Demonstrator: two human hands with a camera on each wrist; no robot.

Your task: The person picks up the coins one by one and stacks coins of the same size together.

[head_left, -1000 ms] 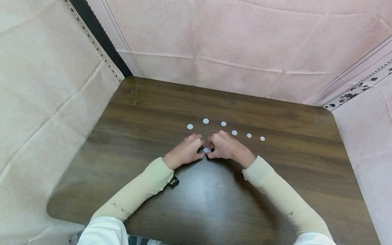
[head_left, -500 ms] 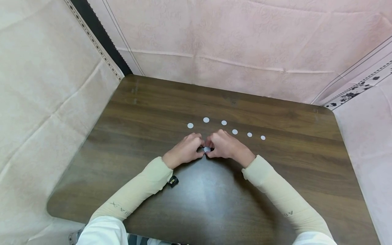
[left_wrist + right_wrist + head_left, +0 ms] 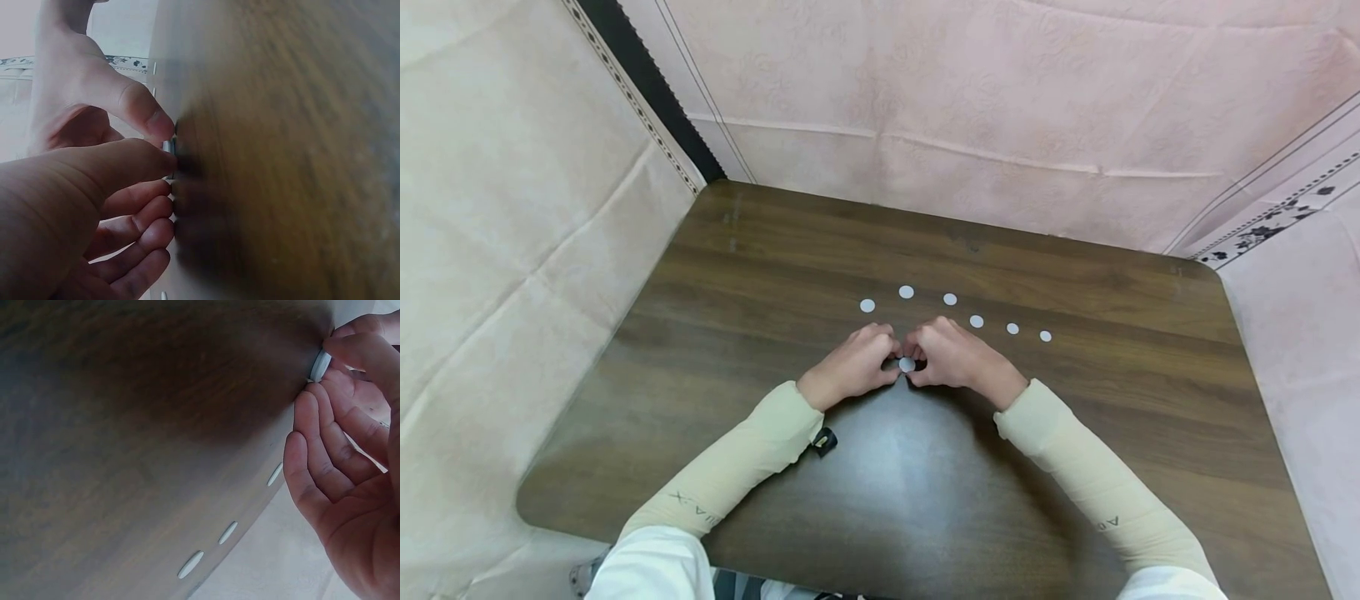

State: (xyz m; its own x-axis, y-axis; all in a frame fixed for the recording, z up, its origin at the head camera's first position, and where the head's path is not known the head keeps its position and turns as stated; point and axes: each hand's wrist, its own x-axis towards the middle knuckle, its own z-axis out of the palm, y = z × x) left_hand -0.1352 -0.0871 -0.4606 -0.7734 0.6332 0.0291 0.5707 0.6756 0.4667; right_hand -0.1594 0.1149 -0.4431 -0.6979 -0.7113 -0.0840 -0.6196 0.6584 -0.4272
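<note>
A small white round disc (image 3: 907, 365) lies at the middle of the brown table, framed by both hands. My left hand (image 3: 862, 363) holds it from the left, thumb on the near side and fingers curled on the far side. From the right, my right hand (image 3: 952, 357) holds the same disc in a mirrored way, the two hands' fingertips meeting around it. In the right wrist view the disc (image 3: 321, 365) shows edge-on between thumb and fingers, low at the tabletop. The left thumb covers part of the disc (image 3: 167, 146) in the left wrist view.
Beyond the hands, several more white discs, such as the leftmost disc (image 3: 867, 306) and the rightmost disc (image 3: 1046, 336), lie in a loose arc on the wooden table (image 3: 760, 275). Pale cloth (image 3: 985, 108) hangs behind the table. A small black object (image 3: 824, 442) sits by the left cuff.
The disc between the hands turns slightly and sits flatter, more of its round face showing. The hands stay nearly in place; the view shifts a little.
</note>
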